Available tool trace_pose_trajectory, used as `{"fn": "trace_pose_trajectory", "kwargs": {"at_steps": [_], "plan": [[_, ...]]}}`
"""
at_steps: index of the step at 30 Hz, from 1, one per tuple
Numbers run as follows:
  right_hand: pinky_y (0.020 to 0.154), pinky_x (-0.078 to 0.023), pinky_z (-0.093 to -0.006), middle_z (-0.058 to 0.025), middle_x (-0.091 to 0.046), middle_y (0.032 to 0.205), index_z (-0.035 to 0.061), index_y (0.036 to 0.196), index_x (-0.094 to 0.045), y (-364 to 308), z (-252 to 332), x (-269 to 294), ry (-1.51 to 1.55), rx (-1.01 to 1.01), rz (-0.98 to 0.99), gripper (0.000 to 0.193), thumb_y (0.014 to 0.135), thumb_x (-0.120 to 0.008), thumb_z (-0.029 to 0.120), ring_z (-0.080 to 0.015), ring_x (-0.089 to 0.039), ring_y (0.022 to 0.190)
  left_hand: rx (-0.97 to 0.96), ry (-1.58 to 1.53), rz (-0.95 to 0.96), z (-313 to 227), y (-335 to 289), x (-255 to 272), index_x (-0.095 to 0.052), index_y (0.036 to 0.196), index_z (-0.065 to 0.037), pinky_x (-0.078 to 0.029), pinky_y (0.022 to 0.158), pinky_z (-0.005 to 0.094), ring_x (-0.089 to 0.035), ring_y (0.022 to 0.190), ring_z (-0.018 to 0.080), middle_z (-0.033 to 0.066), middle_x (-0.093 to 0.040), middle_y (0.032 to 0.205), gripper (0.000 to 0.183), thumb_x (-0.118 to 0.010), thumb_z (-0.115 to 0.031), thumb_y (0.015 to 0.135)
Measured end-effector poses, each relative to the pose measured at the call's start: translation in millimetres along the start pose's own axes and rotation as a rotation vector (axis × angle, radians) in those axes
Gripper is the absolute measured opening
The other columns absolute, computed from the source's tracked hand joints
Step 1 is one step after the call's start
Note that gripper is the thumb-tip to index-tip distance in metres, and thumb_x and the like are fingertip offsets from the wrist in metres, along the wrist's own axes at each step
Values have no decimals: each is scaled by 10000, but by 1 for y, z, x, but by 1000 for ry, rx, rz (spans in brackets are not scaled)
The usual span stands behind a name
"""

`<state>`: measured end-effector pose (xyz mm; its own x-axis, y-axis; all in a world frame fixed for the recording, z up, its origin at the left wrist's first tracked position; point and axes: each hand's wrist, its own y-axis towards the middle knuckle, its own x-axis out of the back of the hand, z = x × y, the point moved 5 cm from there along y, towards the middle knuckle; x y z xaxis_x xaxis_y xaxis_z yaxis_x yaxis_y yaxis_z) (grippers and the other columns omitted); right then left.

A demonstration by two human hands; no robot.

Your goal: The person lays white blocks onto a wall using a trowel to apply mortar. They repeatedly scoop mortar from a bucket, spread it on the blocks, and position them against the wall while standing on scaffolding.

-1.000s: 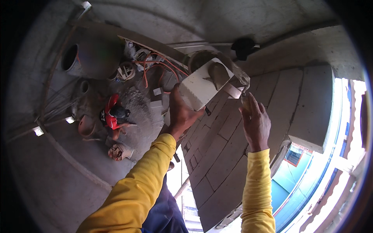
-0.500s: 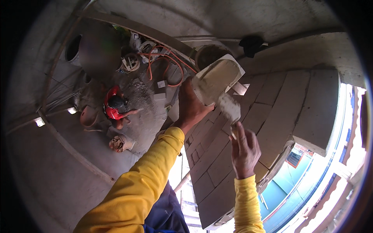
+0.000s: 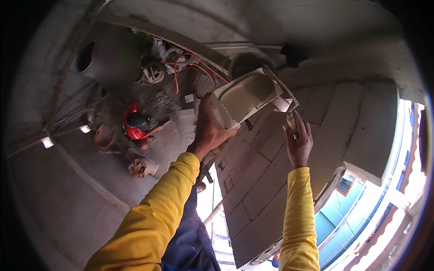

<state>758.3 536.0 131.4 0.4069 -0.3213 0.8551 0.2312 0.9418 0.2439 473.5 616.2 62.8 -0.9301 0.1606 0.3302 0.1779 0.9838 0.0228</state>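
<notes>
My left hand (image 3: 209, 126) grips a pale, open-topped, box-like container (image 3: 222, 111) by its near left side, with the thumb along the lower edge. Grey-beige mortar (image 3: 248, 94) lies inside it. The fingers of my right hand (image 3: 299, 142) are closed round the handle of a small trowel (image 3: 291, 121). Its blade stands nearly edge-on along the container's right side; I cannot tell whether they touch. Both hands are raised beside a wall of grey blocks (image 3: 275, 167).
Below on the left, a person in red (image 3: 134, 124) crouches by a mortar heap. Nearby are a reddish-brown tub (image 3: 105, 137), a paper sack (image 3: 141, 167) and an orange hose (image 3: 177, 79). A round bucket (image 3: 242, 63) sits behind the container. Bright openings lie beyond the wall's right edge.
My right hand has moved up and right, taking the trowel from the container's near edge to its right side. The container has tilted and shifted slightly left.
</notes>
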Motion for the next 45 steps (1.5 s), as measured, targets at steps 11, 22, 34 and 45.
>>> {"fn": "trace_pose_trajectory", "kwargs": {"at_steps": [11, 22, 34, 45], "plan": [[793, -597, -393, -77, -701, 1086, 151, 1451, -656, -72, -13, 6, -168, -135, -81, 558, 921, -828, 169, -247, -699, 950, -13, -12, -9, 18, 3, 26, -282, 1542, -15, -454, 1124, 496, -511, 1321, 396, 216, -460, 1407, 1120, -945, -161, 652], [476, -435, -250, -48, -603, 827, 13, 1413, -603, -76, 65, -18, 1124, -873, 580, 548, 1103, -566, 463, -114, -552, 549, 50, 12, 31, 17, 8, 20, -169, 1585, -20, -400, 1190, 481, -445, 1413, 358, 225, -394, 1508, 1216, -951, -107, 658], [805, -584, -377, -107, -653, 1127, 42, 1363, -626, -86, 77, -50, 307, -255, -103, 458, 938, -791, 86, -261, -690, 1014, 139, -34, -32, 23, 5, 25, -173, 1573, 10, -373, 1210, 479, -420, 1417, 373, 237, -375, 1495, 1221, -957, -137, 649], [742, -586, -374, -121, -668, 1025, 62, 1396, -636, -157, 85, -23, 217, -318, 38, 454, 974, -764, 169, -244, -704, 891, 92, -16, -29, 34, -3, 20, -124, 1587, -29, -365, 1199, 438, -413, 1404, 321, 208, -387, 1505, 1232, -948, -109, 674]]}}
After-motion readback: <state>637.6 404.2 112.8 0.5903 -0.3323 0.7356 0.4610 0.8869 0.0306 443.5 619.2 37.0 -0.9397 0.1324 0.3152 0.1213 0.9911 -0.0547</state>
